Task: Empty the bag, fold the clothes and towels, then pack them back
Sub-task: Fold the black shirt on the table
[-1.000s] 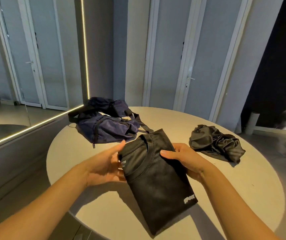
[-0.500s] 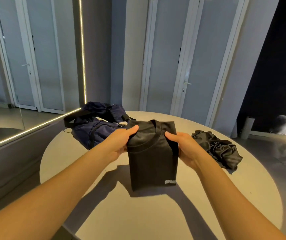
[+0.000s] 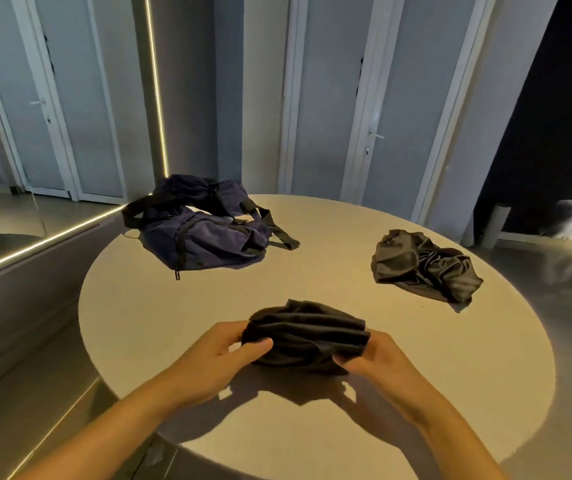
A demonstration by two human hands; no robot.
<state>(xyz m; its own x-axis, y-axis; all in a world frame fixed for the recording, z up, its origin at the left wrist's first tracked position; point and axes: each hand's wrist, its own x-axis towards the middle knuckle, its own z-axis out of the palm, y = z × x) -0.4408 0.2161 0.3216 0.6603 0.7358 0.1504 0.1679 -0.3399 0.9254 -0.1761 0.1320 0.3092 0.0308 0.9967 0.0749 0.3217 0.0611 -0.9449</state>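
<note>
A folded black T-shirt [image 3: 307,332] is held low over the near middle of the round table [image 3: 312,278], doubled into a thick bundle. My left hand [image 3: 224,355] grips its left end, thumb on top. My right hand [image 3: 372,358] grips its right end, fingers curled under the cloth. A dark blue bag [image 3: 205,232] with black straps lies slumped at the table's far left. A crumpled shiny black garment [image 3: 423,265] lies at the far right.
The table's rim drops off close to me and on the left to a grey floor [image 3: 18,375]. A lit strip [image 3: 35,242] runs along a low ledge at left. Closed white doors [image 3: 374,98] stand behind the table.
The T-shirt hung long and flat between my hands; it is now folded over into a short thick bundle and lowered toward the table. My view has tipped down.
</note>
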